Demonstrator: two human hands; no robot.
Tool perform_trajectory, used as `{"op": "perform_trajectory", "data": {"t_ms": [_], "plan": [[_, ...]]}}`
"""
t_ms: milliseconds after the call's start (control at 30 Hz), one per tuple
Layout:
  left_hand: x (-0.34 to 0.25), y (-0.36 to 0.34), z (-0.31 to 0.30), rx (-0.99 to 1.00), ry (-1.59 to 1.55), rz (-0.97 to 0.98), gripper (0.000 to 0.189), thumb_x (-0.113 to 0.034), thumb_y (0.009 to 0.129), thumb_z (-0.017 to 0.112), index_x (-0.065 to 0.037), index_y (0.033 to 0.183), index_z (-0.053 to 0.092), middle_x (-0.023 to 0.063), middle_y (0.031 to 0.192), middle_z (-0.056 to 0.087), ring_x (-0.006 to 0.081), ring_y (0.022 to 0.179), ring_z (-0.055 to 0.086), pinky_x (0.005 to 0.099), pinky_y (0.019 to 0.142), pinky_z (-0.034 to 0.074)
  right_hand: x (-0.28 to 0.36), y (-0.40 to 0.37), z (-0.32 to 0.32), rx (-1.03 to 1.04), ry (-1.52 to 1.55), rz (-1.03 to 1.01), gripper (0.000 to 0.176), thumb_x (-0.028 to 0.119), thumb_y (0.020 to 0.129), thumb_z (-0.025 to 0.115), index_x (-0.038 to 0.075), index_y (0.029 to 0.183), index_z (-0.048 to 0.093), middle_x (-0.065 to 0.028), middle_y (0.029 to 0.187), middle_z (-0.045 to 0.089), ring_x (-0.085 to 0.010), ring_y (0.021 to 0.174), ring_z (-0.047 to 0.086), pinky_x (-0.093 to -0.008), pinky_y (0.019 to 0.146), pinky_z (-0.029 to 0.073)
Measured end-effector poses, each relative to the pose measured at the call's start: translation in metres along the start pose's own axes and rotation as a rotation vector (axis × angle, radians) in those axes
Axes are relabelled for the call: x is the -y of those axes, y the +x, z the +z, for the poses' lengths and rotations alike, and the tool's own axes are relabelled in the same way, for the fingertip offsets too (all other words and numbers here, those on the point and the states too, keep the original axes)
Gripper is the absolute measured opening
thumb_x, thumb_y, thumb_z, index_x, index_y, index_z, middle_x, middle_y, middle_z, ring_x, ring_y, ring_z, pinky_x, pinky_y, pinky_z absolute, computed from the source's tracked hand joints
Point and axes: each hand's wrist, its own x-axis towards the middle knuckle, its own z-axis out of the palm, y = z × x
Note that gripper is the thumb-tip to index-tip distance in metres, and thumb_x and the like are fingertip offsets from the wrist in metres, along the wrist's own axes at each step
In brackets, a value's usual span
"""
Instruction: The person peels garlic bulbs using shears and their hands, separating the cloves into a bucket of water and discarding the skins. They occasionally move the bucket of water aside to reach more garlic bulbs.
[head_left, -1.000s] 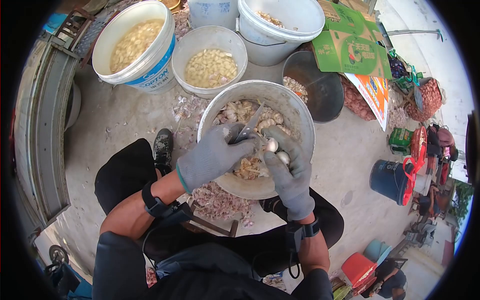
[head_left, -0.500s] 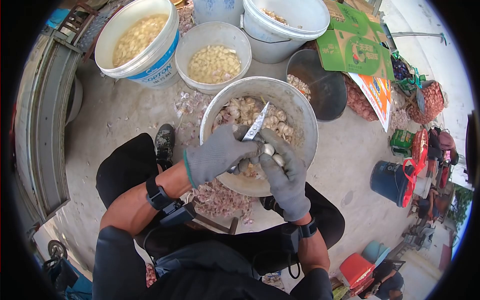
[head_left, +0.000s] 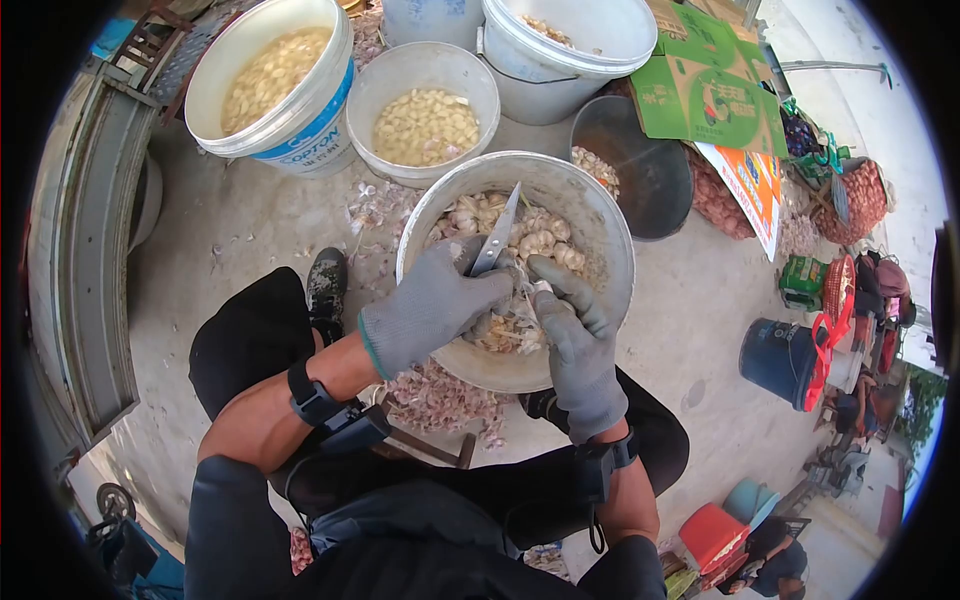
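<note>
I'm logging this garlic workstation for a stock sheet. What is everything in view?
metal basin: one, silver, centre
garlic bulbs: many, whitish, inside the basin
labelled bucket: one, white and blue, top left, holds peeled cloves
white tub: one, top centre, holds peeled cloves
plain bucket: one, white, top right
dark bucket: one, black, right of the basin
carton: one, green, top right
blue bucket: one, far right
garlic skins: heap, pinkish, on the floor below the basin
scissors: one, silver, in the left grip
left hand: grey glove, over the basin
right hand: grey glove, beside the scissors
</note>
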Motion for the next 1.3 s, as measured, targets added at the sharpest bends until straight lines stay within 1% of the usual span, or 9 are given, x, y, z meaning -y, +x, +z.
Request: {"op": "perform_trajectory", "data": {"t_ms": [133,200,333,533,733,800,867,1100,1300], "plan": [[0.005,0.006,-0.006,-0.032,0.170,0.022,0.026,-0.022,0.092,0.069,0.002,0.103,0.067,0.0060,0.073,0.063,0.0146,0.058,0.058,0.0335,0.056,0.049,0.002,0.004,-0.004,-0.061,0.121,-0.021,0.038,0.006,0.098,0.064,0.002,0.136,0.062,-0.0042,0.121,0.069,-0.0087,0.108,0.061,-0.0261,0.098,0.048],[0.015,0.009,-0.010,-0.014,1.031,0.541,0.025,-0.023,0.090,0.074,-0.003,0.104,0.069,0.0154,0.081,0.069,0.0323,0.066,0.067,0.0401,0.061,0.052,0.004,0.004,-0.004,-0.075,0.130,-0.038,0.038,0.006,0.097,0.065,0.002,0.135,0.062,-0.0038,0.119,0.069,-0.0086,0.106,0.062,-0.0257,0.098,0.048],[0.036,0.017,-0.001,-0.150,0.730,0.589,0.027,-0.027,0.088,0.076,-0.005,0.102,0.070,0.0195,0.091,0.069,0.0410,0.083,0.067,0.0465,0.073,0.053,0.008,0.003,-0.007,-0.082,0.013,-0.113,0.037,0.004,0.094,0.069,0.001,0.130,0.065,-0.0039,0.117,0.069,-0.0097,0.103,0.062,-0.0261,0.093,0.051],[0.024,0.014,-0.001,-0.120,0.908,0.450,0.028,-0.030,0.090,0.074,-0.006,0.105,0.071,0.0177,0.093,0.070,0.0378,0.086,0.069,0.0450,0.076,0.053,-0.001,0.002,-0.010,-0.133,-0.319,-0.247,0.035,0.003,0.090,0.071,0.002,0.125,0.068,-0.0080,0.116,0.069,-0.0146,0.103,0.065,-0.0298,0.087,0.054],[0.014,0.011,0.011,0.041,0.466,0.235,0.039,-0.034,0.094,0.071,0.000,0.113,0.069,0.0189,0.092,0.074,0.0270,0.074,0.071,0.0368,0.070,0.055,-0.015,0.008,-0.011,-0.119,-0.876,-0.663,0.038,0.006,0.083,0.076,0.004,0.120,0.068,-0.0160,0.113,0.068,-0.0318,0.102,0.066,-0.0402,0.088,0.055],[0.010,0.010,0.011,0.057,0.179,0.011,0.038,-0.031,0.095,0.070,0.000,0.116,0.069,0.0096,0.080,0.071,0.0123,0.068,0.065,0.0294,0.063,0.051,-0.018,0.007,-0.010,-0.135,-0.904,-0.730,0.038,0.007,0.083,0.076,0.004,0.120,0.068,-0.0174,0.113,0.068,-0.0354,0.102,0.066,-0.0423,0.089,0.055],[0.001,0.008,0.006,0.082,0.151,-0.064,0.037,-0.031,0.095,0.070,0.000,0.115,0.069,0.0061,0.078,0.067,0.0086,0.067,0.061,0.0267,0.060,0.049,-0.013,0.004,-0.009,-0.134,-0.744,-0.502,0.053,0.005,0.083,0.079,0.004,0.133,0.063,-0.0120,0.113,0.071,-0.0199,0.100,0.069,-0.0331,0.089,0.055],[0.002,0.006,0.010,0.077,-0.163,-0.045,0.040,-0.028,0.092,0.077,-0.003,0.120,0.065,-0.0003,0.079,0.062,0.0044,0.061,0.055,0.0203,0.052,0.039,-0.007,0.003,-0.002,-0.169,-0.226,-0.275,0.040,0.011,0.091,0.076,0.001,0.129,0.066,-0.0041,0.111,0.069,-0.0099,0.096,0.064,-0.0284,0.084,0.053],[0.008,0.002,0.016,0.047,-0.228,-0.024,0.034,-0.022,0.093,0.074,-0.003,0.120,0.065,-0.0001,0.075,0.062,0.0048,0.063,0.056,0.0207,0.054,0.043,-0.005,0.001,-0.004,-0.074,0.158,0.012,0.033,0.009,0.095,0.072,-0.002,0.125,0.067,0.0110,0.080,0.054,0.0022,0.070,0.045,-0.0168,0.064,0.040]]}}
